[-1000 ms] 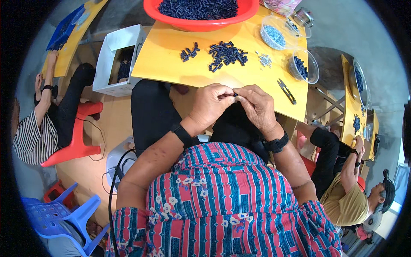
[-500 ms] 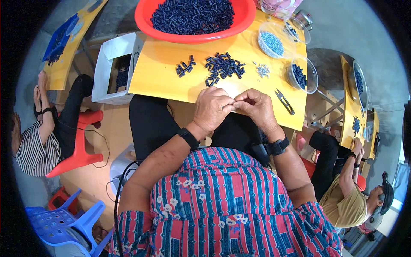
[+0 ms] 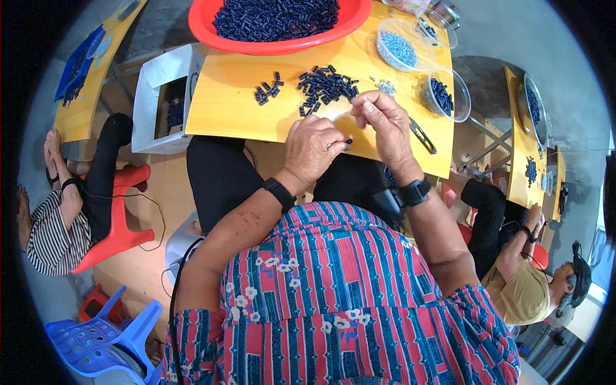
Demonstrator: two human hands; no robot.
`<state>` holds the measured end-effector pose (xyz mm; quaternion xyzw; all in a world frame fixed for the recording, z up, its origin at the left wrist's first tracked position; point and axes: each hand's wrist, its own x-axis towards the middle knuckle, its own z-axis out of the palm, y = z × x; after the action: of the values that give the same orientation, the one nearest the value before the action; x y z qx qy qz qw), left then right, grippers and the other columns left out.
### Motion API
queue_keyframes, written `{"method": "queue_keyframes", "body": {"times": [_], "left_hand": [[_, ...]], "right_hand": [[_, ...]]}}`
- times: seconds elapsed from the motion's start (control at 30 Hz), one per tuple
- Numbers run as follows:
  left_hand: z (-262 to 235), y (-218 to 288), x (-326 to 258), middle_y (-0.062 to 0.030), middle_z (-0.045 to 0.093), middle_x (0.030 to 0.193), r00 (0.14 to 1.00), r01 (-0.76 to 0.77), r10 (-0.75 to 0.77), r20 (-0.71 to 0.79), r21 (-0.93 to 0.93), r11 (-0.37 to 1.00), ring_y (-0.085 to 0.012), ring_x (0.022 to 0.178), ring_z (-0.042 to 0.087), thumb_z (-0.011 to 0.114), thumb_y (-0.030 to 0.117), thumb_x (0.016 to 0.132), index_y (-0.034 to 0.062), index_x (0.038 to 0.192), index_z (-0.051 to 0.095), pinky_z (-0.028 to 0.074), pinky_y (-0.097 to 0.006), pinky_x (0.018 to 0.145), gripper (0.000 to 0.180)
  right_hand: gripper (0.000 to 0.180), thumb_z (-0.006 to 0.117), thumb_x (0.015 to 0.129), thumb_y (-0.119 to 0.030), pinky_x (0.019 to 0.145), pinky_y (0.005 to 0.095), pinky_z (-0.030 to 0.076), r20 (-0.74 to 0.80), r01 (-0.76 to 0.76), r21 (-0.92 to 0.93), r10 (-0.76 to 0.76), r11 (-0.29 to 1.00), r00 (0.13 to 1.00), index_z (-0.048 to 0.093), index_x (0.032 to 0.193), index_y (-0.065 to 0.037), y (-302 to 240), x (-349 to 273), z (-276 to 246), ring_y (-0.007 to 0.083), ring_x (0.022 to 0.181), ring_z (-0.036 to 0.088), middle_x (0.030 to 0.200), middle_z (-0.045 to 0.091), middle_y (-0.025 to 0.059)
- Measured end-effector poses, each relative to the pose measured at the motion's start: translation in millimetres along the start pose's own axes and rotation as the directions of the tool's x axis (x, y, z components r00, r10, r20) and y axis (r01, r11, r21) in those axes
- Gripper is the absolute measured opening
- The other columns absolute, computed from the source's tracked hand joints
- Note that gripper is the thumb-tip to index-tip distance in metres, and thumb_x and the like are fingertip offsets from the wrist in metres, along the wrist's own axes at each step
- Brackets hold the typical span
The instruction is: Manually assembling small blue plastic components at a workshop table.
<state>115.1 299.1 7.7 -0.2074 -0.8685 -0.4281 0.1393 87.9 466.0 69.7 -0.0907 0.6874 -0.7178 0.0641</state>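
Note:
At the near edge of the yellow table my left hand is closed, pinching a small dark blue plastic piece between thumb and forefinger. My right hand is held to the right of it and a little farther up, its thumb and fingertips together. Whatever those fingertips may hold is too small to make out. Just beyond them lies a scatter of tiny clear-blue bits. A heap of dark blue pieces lies ahead of my left hand, with a smaller group to its left. Black thread snips rest beside my right wrist.
A red basin full of dark pieces stands at the table's far side. Clear tubs hold light-blue bits and dark pieces. An open white box stands left of the table. Other people sit at tables on both sides.
My right hand has parted from my left and moved up and to the right, toward the tiny bits. The dark piece in my left fingers now shows. The whole view has shifted slightly.

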Motion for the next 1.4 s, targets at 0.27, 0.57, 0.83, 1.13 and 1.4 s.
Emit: {"method": "queue_keyframes", "body": {"times": [0.27, 0.57, 0.83, 1.13, 1.4], "left_hand": [[1, 9, 1, -0.0071, 0.068, 0.086, 0.986, 0.062, -0.095, -0.135, -0.233, 0.971, -0.0289, 0.087, 0.064, 0.069, 0.016, 0.074, 0.0083, 0.085, 0.068, 0.049, -0.042, 0.075, 0.013], [2, 1, -10, -0.0115, 0.067, 0.092, 0.998, -0.042, 0.041, -0.051, -0.014, 0.999, -0.0300, 0.092, 0.063, 0.068, 0.019, 0.074, 0.0050, 0.092, 0.069, 0.048, -0.042, 0.081, 0.023], [12, -4, -23, -0.0169, 0.062, 0.103, 0.999, 0.002, -0.005, -0.045, -0.075, 0.997, -0.0364, 0.100, 0.059, 0.068, 0.022, 0.076, 0.0026, 0.101, 0.065, 0.047, -0.047, 0.083, 0.032], [18, -7, -29, -0.0181, 0.062, 0.104, 0.998, 0.019, -0.026, -0.050, -0.133, 0.991, -0.0377, 0.102, 0.058, 0.067, 0.027, 0.078, 0.0035, 0.109, 0.063, 0.047, -0.048, 0.083, 0.039], [20, -16, -28, -0.0182, 0.062, 0.101, 0.997, -0.008, 0.002, -0.071, -0.085, 0.996, -0.0373, 0.097, 0.060, 0.067, 0.023, 0.078, 0.0036, 0.102, 0.065, 0.047, -0.048, 0.082, 0.032]], "right_hand": [[0.052, 0.058, 0.091, -0.047, 0.093, 0.0404, 0.046, 0.461, 0.611, -0.342, -0.439, 0.714, 0.771, 0.063, 0.114, -0.001, 19, 15, 32, 0.0338, 0.102, 0.058, 0.108, 0.060, 0.0174], [0.074, 0.059, 0.081, -0.067, 0.096, 0.0468, 0.043, 0.530, 0.579, -0.459, -0.316, 0.673, 0.787, 0.059, 0.124, -0.006, 25, 14, 34, 0.0379, 0.109, 0.053, 0.115, 0.056, 0.0189], [0.081, 0.061, 0.075, -0.071, 0.097, 0.0468, 0.043, 0.614, 0.629, -0.498, -0.270, 0.596, 0.742, 0.057, 0.127, -0.008, 24, 13, 36, 0.0380, 0.110, 0.053, 0.117, 0.056, 0.0173], [0.086, 0.064, 0.071, -0.070, 0.100, 0.0472, 0.041, 0.611, 0.614, -0.520, -0.244, 0.594, 0.753, 0.055, 0.129, -0.008, 19, 9, 38, 0.0381, 0.111, 0.052, 0.119, 0.055, 0.0168], [0.078, 0.075, 0.067, -0.053, 0.100, 0.0451, 0.042, 0.591, 0.643, -0.550, -0.296, 0.533, 0.751, 0.055, 0.126, -0.007, 23, 9, 41, 0.0364, 0.110, 0.053, 0.117, 0.056, 0.0158]]}}
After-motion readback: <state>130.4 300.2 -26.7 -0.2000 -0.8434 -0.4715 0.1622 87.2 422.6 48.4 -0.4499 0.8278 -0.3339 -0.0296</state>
